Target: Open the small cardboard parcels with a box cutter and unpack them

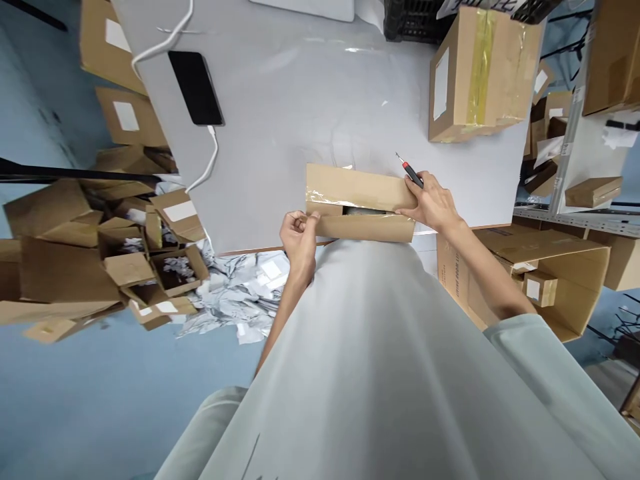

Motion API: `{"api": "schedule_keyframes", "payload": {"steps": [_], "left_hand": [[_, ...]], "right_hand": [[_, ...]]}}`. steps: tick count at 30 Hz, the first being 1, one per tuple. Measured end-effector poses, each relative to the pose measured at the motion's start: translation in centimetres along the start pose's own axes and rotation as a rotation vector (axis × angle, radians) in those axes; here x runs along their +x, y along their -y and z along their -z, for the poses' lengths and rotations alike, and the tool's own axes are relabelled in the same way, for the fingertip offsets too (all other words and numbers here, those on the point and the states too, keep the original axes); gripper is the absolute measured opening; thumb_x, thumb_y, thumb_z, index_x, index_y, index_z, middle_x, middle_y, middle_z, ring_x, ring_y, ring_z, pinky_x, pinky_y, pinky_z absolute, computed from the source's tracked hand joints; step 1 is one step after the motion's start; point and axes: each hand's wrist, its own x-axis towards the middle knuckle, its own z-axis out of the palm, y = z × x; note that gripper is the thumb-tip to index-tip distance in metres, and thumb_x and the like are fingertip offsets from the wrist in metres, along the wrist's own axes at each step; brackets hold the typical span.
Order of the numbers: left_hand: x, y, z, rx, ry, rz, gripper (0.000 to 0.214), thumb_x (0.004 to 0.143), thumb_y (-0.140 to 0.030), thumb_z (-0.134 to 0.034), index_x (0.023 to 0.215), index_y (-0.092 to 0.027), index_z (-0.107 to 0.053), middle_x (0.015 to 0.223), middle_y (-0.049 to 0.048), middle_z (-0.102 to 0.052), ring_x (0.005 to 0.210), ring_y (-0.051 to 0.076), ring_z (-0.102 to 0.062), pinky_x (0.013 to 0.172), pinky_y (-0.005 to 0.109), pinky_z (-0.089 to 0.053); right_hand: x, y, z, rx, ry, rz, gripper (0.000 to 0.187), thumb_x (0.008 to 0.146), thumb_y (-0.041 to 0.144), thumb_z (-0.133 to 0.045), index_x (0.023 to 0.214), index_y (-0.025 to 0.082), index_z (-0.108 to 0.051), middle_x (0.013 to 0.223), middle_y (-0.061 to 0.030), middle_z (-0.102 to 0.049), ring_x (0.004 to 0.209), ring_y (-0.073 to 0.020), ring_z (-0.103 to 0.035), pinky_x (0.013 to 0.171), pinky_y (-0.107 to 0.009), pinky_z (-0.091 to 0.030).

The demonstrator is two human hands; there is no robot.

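A small cardboard box (360, 188) lies at the table's front edge, right against my body. Its two long top flaps stand partly apart, with torn clear tape along one of them. Something dark shows through the gap, too little to identify. My left hand (300, 240) pinches the box's left end, thumb and fingers closed on the near flap. My right hand (434, 203) is at the right end, its fingers touching both flaps. Tucked in that same hand is a slim red-and-black craft knife (413, 173), its tip pointing up and away from me.
On the grey table (280, 113) a black phone (197, 88) lies plugged into a white cable (207, 163). A taped carton (475, 77) stands at the back right beside a black crate (415, 20). Opened boxes (150, 253) and crumpled packaging (230, 293) pile up at left. A large carton (570, 267) sits at right.
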Motion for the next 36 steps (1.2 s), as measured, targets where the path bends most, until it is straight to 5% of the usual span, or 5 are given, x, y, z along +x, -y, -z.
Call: {"api": "schedule_keyframes", "payload": {"steps": [10,17,24,32,36], "left_hand": [[0.1,-0.2,-0.3,0.091,0.023,-0.034,0.036,0.092,-0.045,-0.08,0.098,-0.026,-0.05,0.082,-0.0053,-0.046,0.072,0.014,-0.047,0.07,0.026,-0.042],[0.6,1.9,0.1,0.115,0.056,-0.088,0.038,0.09,-0.035,-0.08,0.115,-0.023,-0.053,0.089,-0.005,-0.055,0.07,0.013,-0.048,0.076,0.028,-0.047],[0.8,2.5,0.0,0.176,0.028,-0.07,0.04,0.09,-0.034,-0.08,0.118,-0.025,-0.052,0.088,-0.0057,-0.055,0.071,0.015,-0.053,0.079,0.03,-0.049],[0.5,0.6,-0.5,0.059,0.003,-0.025,0.036,0.087,-0.02,-0.083,0.107,-0.025,-0.053,0.089,-0.0061,-0.056,0.068,0.013,-0.045,0.07,0.026,-0.041],[0.2,-1.3,-0.3,0.065,0.013,0.081,0.02,0.102,-0.02,-0.073,0.094,-0.022,-0.055,0.078,-0.0065,-0.051,0.069,0.013,-0.045,0.07,0.026,-0.037]], "right_hand": [[2.2,1.4,2.2,-0.141,0.107,0.117,0.086,0.107,0.067,-0.062,0.166,0.005,-0.055,0.152,-0.0354,-0.057,0.128,-0.0467,-0.058,0.093,-0.047,-0.051],[3.3,2.4,2.5,-0.166,0.172,0.215,0.087,0.102,0.057,-0.072,0.168,0.003,-0.051,0.157,-0.0358,-0.055,0.13,-0.0459,-0.058,0.093,-0.045,-0.053],[1.7,2.1,3.1,-0.129,0.205,0.181,0.088,0.106,0.054,-0.068,0.175,0.006,-0.041,0.162,-0.0338,-0.052,0.131,-0.0442,-0.061,0.094,-0.046,-0.057],[-3.2,-1.8,5.9,0.043,0.08,0.041,0.076,0.117,0.043,-0.044,0.188,0.028,-0.02,0.158,-0.0146,-0.07,0.125,-0.0363,-0.072,0.101,-0.043,-0.055],[-6.3,-3.5,5.9,0.086,0.186,0.124,0.061,0.116,0.035,-0.047,0.176,0.034,-0.051,0.15,-0.0069,-0.08,0.121,-0.0304,-0.077,0.094,-0.035,-0.052]]}}
